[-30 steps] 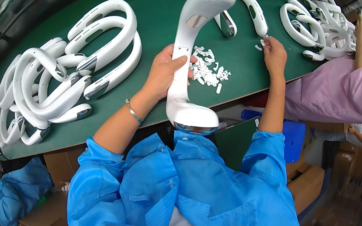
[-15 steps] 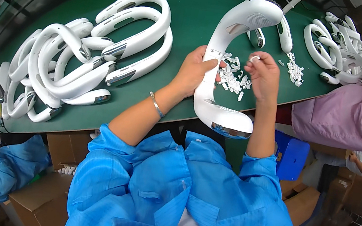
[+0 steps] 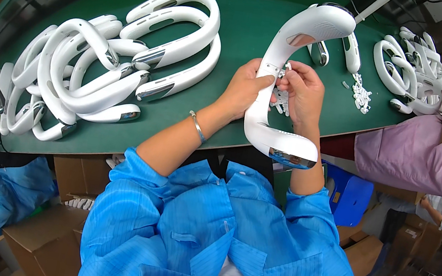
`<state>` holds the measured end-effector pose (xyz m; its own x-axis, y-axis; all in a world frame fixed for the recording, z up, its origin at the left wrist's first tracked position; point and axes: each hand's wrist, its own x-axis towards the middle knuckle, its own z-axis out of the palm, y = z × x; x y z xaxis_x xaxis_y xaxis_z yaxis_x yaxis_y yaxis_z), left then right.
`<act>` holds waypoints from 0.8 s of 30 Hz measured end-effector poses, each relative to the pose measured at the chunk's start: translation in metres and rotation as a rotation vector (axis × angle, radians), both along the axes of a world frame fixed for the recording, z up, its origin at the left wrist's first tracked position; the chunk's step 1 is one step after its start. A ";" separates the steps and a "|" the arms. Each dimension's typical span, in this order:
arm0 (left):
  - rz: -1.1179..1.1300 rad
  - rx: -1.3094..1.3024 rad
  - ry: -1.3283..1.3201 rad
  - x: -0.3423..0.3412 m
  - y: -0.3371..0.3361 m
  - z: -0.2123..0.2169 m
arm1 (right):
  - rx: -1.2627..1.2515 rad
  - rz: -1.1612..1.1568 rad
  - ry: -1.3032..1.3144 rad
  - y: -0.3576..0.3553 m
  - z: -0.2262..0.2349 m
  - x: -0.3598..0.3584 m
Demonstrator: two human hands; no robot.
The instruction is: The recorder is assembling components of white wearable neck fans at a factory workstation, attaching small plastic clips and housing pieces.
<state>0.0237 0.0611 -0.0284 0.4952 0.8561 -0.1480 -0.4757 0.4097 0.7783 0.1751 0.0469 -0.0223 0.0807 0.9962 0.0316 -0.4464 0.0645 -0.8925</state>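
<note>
The left hand [image 3: 245,90] grips a curved white frame [image 3: 260,108], at twelve o'clock from the blue shirt [image 3: 177,219]. The right hand [image 3: 305,97] pinches a small white piece [image 3: 288,66] by the frame's three-o'clock edge — not fixed on, it seems. More bits [image 3: 361,95] lie loose at one o'clock. That hand hides whether piece and frame touch.

Holding a curved white device [image 3: 261,102] by its middle with the left hand [image 3: 245,90]; with the right hand [image 3: 304,96], pinching a small white piece [image 3: 288,66] just beside it. Seen on the green table [image 3: 247,30] at left: a heap of similar devices [image 3: 85,101].
</note>
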 end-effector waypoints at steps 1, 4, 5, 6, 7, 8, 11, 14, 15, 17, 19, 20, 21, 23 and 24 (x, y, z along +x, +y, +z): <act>0.001 0.004 -0.001 0.000 0.000 -0.001 | -0.021 -0.055 -0.060 -0.001 0.002 -0.004; 0.002 0.005 0.004 0.000 -0.001 0.002 | -0.052 -0.127 -0.135 -0.004 0.009 -0.010; 0.000 0.002 0.010 0.000 -0.002 0.003 | -0.062 -0.145 -0.150 -0.005 0.011 -0.011; 0.004 0.002 0.010 0.001 -0.001 0.001 | -0.062 -0.141 -0.150 -0.006 0.013 -0.011; 0.002 0.022 0.006 0.002 -0.001 -0.003 | -0.035 -0.130 -0.225 -0.007 0.015 -0.011; -0.001 0.042 0.003 0.003 -0.001 -0.005 | -0.009 -0.119 -0.300 -0.008 0.016 -0.011; 0.004 0.056 0.000 0.005 -0.002 -0.005 | 0.046 -0.071 -0.389 -0.009 0.017 -0.008; 0.002 0.060 0.057 0.005 -0.004 -0.002 | 0.063 -0.081 -0.464 -0.009 0.020 -0.010; 0.002 0.060 0.056 0.005 -0.004 -0.002 | 0.063 -0.080 -0.464 -0.009 0.020 -0.011; 0.020 0.104 0.086 0.005 -0.005 -0.003 | 0.043 -0.082 -0.450 -0.009 0.020 -0.013; 0.029 0.120 0.100 0.005 -0.006 0.000 | 0.000 -0.085 -0.437 -0.009 0.020 -0.015; 0.036 0.134 0.113 0.005 -0.007 0.001 | -0.045 -0.089 -0.423 -0.009 0.020 -0.016; 0.037 0.133 0.113 0.005 -0.007 0.001 | -0.045 -0.088 -0.423 -0.009 0.020 -0.017; 0.028 0.135 0.116 0.004 -0.006 0.000 | -0.072 -0.095 -0.429 -0.009 0.022 -0.020; 0.028 0.134 0.116 0.004 -0.007 0.000 | -0.072 -0.095 -0.429 -0.009 0.024 -0.021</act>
<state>0.0272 0.0543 -0.0285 0.4571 0.8852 -0.0864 -0.3890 0.2864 0.8756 0.1543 0.0382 0.0012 0.1671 0.9859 0.0126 -0.0298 0.0178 -0.9994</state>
